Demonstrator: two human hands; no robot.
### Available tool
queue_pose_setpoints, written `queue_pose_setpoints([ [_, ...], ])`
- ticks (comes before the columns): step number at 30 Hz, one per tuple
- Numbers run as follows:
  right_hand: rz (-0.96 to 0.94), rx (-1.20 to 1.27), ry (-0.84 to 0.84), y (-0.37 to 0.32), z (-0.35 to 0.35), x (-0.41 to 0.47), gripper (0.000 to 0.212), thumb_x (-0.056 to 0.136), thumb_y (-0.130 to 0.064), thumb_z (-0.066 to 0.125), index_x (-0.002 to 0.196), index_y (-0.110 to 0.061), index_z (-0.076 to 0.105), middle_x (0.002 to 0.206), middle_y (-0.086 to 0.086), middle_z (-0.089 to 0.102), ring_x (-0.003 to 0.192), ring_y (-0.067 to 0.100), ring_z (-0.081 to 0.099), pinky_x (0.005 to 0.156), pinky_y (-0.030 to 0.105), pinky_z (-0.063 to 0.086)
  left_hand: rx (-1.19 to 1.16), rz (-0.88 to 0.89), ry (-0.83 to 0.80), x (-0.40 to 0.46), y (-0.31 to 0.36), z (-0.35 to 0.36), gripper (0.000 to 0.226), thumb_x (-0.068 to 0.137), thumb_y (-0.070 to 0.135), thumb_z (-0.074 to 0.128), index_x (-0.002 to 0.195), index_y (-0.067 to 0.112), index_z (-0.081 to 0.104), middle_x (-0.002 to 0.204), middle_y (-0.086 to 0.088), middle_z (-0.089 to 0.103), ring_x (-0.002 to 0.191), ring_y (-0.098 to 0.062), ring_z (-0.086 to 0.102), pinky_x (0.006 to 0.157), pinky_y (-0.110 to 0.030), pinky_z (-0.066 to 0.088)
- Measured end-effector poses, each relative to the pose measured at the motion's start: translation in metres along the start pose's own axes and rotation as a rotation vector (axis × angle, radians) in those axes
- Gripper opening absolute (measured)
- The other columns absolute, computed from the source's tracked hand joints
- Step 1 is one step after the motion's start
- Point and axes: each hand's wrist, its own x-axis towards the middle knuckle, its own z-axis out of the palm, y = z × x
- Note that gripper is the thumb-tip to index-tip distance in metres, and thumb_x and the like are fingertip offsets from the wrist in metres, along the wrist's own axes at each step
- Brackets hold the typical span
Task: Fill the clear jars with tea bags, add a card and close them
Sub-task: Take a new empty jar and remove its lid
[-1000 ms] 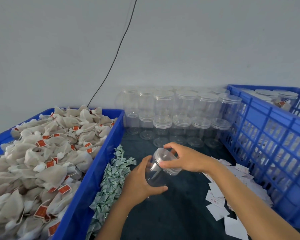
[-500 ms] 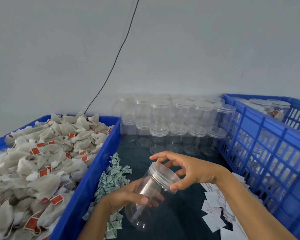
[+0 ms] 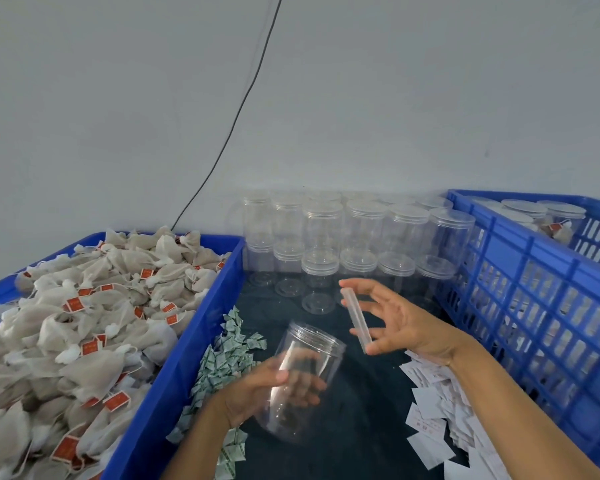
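Observation:
My left hand grips an empty clear jar, tilted with its open mouth pointing up and away. My right hand pinches the jar's clear lid edge-on between thumb and fingertips, just right of the mouth and apart from it. Tea bags with red tags fill the blue tray at left. White cards lie scattered under my right forearm.
Stacked empty lidded jars stand against the back wall. A blue slotted crate at right holds filled jars. Small green-and-white sachets lie along the tray's side on the dark mat. A black cable hangs down the wall.
The lid has come off the jar: my right hand lifted it up and to the right. My left hand lowered the jar and tipped its mouth upward.

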Motion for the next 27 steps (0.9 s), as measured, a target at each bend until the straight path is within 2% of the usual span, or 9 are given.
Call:
queue_pose_setpoints([
  [4,0.082,-0.041,0.394,0.024,0.013,0.006,0.075,0.069,-0.017,0.086,0.127,-0.045,0.048,0.133,0.002,0.044,0.114,0.017,0.061,0.092,0.029,0.052,0.049,0.118,0.227,0.003,-0.004,0.015,0.083,0.070,0.045,0.076,0.138,0.015,0.040,0.127,-0.009,0.064,0.115,-0.028,0.062,0.095,-0.035,0.051],
  [7,0.129,0.005,0.685,0.053,0.033,0.013,0.069,0.069,-0.003,0.083,0.118,-0.030,0.043,0.132,0.005,0.040,0.112,0.020,0.055,0.086,0.025,0.046,0.032,0.161,0.389,0.007,-0.010,0.025,0.077,0.064,0.029,0.082,0.130,0.020,0.044,0.130,-0.005,0.062,0.114,-0.015,0.063,0.092,-0.027,0.052],
  [10,0.174,-0.045,0.854,0.079,0.056,0.018,0.070,0.067,-0.002,0.085,0.113,-0.021,0.036,0.124,0.005,0.035,0.108,0.017,0.050,0.085,0.020,0.043,-0.003,0.181,0.569,0.014,-0.021,0.038,0.082,0.062,0.022,0.086,0.129,0.037,0.042,0.134,0.008,0.056,0.119,-0.008,0.057,0.101,-0.031,0.048],
  [12,0.159,-0.019,0.912,0.093,0.070,0.021,0.067,0.067,-0.003,0.085,0.110,-0.018,0.035,0.121,0.006,0.034,0.103,0.015,0.050,0.081,0.018,0.045,-0.015,0.202,0.638,0.018,-0.027,0.047,0.086,0.066,0.023,0.089,0.130,0.048,0.037,0.134,0.019,0.050,0.120,0.000,0.052,0.093,-0.025,0.050],
  [14,0.143,-0.013,0.975,0.105,0.081,0.022,0.064,0.068,-0.003,0.084,0.107,-0.015,0.036,0.119,0.008,0.035,0.106,0.023,0.051,0.088,0.028,0.049,-0.001,0.228,0.687,0.021,-0.033,0.052,0.086,0.070,0.018,0.085,0.131,0.049,0.034,0.133,0.024,0.047,0.115,0.012,0.051,0.081,-0.012,0.050],
  [16,0.139,-0.064,1.020,0.112,0.089,0.022,0.062,0.069,-0.004,0.084,0.108,-0.015,0.036,0.118,0.007,0.038,0.108,0.025,0.050,0.095,0.038,0.046,0.036,0.252,0.736,0.023,-0.036,0.054,0.090,0.069,0.009,0.086,0.133,0.042,0.032,0.135,0.020,0.046,0.117,0.013,0.050,0.090,-0.013,0.047],
  [19,0.126,-0.173,1.023,0.117,0.094,0.020,0.063,0.069,-0.012,0.085,0.111,-0.017,0.039,0.115,0.003,0.045,0.109,0.021,0.048,0.097,0.037,0.041,0.099,0.263,0.785,0.025,-0.033,0.057,0.097,0.064,0.004,0.087,0.134,0.035,0.029,0.141,0.016,0.040,0.130,0.000,0.043,0.111,-0.028,0.038],
  [23,0.107,-0.362,0.982,0.122,0.097,0.020,0.048,0.071,-0.011,0.084,0.102,-0.018,0.048,0.105,-0.005,0.051,0.111,0.022,0.046,0.093,0.033,0.037,0.140,0.264,0.834,0.026,-0.029,0.056,0.094,0.065,0.001,0.086,0.132,0.036,0.031,0.138,0.014,0.044,0.125,0.008,0.045,0.103,-0.015,0.039],
  [27,0.181,-0.472,0.896,0.129,0.097,0.023,0.039,0.078,0.001,0.071,0.110,-0.011,0.051,0.134,0.016,0.047,0.138,0.031,0.029,0.111,0.046,0.028,0.224,0.179,0.838,0.020,-0.023,0.056,0.098,0.067,0.001,0.085,0.134,0.040,0.025,0.142,0.011,0.042,0.128,0.004,0.043,0.103,-0.014,0.037],
])
